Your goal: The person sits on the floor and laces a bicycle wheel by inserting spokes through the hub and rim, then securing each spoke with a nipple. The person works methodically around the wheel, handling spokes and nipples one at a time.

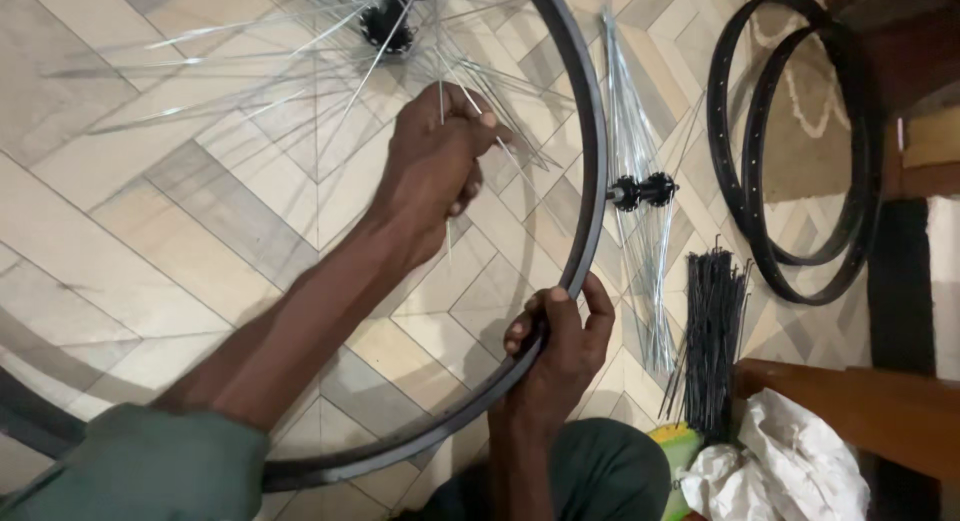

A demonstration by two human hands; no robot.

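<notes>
I see one black wheel rim, its top and left cut off, curving around my left hand, which pinches loose silver spokes fanning from the black hub above it. My right hand clamps the rim's lower arc. Right of it lie one more spoked hub, two bare rims and a dark spoke bundle, uncountable.

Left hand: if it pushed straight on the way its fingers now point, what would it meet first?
Probably the inner face of the black rim. The left hand, gripping silver spokes, points up and right toward it, with only loose spokes between. Depth is unclear, so it might pass over.
</notes>
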